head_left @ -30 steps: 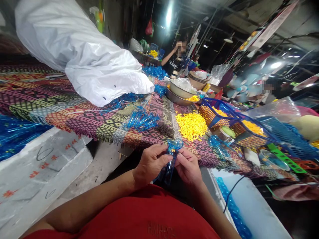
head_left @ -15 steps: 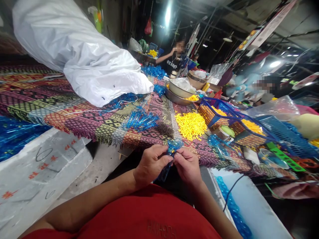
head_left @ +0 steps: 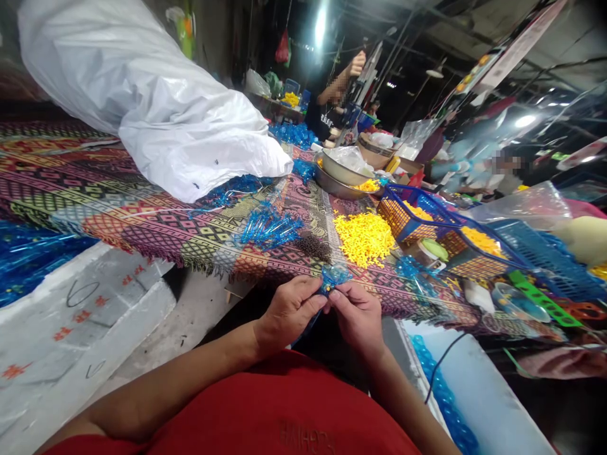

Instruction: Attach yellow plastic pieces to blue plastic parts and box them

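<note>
Between my two hands, just in front of the table edge, is a translucent blue plastic piece (head_left: pixel 334 275) with a bit of yellow in it. My left hand (head_left: pixel 294 308) pinches it from the left with thumb and forefinger. From the right, the fingertips of my right hand (head_left: pixel 356 309) close on the same piece, and they hide part of it. Beyond my hands lie a heap of small yellow plastic parts (head_left: pixel 364 237), a patch of tiny dark beads (head_left: pixel 313 248) and a bunch of clear blue plastic pieces (head_left: pixel 269 229).
A white sack (head_left: pixel 199 139) covers the table's left side. Blue baskets (head_left: pixel 403 221) with yellow parts and stacked bowls (head_left: pixel 341 177) stand to the right. Foam boxes (head_left: pixel 109 316) sit below on both sides. A co-worker (head_left: pixel 327 114) is at the far end.
My fingers have shifted slightly around the blue piece, which stays between both hands. The far co-worker's hand has risen.
</note>
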`<move>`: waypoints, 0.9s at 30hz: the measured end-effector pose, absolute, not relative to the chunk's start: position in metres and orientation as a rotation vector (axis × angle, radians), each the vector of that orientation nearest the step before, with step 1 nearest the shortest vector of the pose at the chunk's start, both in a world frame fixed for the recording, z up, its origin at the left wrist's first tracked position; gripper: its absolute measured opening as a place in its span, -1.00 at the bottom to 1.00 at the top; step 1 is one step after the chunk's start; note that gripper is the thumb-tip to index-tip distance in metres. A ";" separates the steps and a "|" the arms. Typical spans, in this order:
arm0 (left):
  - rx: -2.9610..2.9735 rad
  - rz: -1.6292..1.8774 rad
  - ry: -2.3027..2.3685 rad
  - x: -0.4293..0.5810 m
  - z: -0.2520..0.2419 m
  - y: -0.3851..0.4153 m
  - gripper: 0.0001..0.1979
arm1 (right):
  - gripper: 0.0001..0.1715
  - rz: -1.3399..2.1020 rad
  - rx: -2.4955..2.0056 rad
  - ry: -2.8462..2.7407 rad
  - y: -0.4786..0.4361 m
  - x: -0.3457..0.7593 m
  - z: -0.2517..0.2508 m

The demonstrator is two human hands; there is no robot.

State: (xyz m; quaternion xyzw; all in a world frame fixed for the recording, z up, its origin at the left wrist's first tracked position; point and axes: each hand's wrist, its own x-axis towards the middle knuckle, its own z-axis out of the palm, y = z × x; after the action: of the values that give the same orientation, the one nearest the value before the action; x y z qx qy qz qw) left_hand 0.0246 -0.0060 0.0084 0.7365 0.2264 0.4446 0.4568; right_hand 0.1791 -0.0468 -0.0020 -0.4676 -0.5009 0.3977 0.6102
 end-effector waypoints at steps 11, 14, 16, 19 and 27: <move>1.041 0.779 0.528 0.031 -0.003 -0.016 -0.57 | -0.83 0.716 -1.295 -1.258 -0.039 0.173 0.005; 0.910 0.821 0.477 0.032 -0.005 -0.013 -0.61 | -0.78 0.785 -1.276 -1.256 -0.036 0.169 0.007; 0.826 0.840 0.436 0.032 -0.006 -0.011 -0.60 | -0.79 0.851 -1.257 -1.227 -0.034 0.164 0.007; 0.725 0.842 0.365 0.033 -0.008 -0.007 -0.54 | -0.77 1.099 -1.142 -1.133 -0.034 0.156 0.003; 0.677 0.663 0.308 0.028 -0.008 -0.010 -0.63 | -0.82 1.185 -0.966 -0.952 -0.030 0.159 0.009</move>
State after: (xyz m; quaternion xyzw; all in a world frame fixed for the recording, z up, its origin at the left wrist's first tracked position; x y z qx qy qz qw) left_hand 0.0285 -0.0100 -0.0081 0.3249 0.1476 0.3181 0.8783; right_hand 0.1588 -0.0304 0.0094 -0.4202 -0.4143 0.5156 0.6212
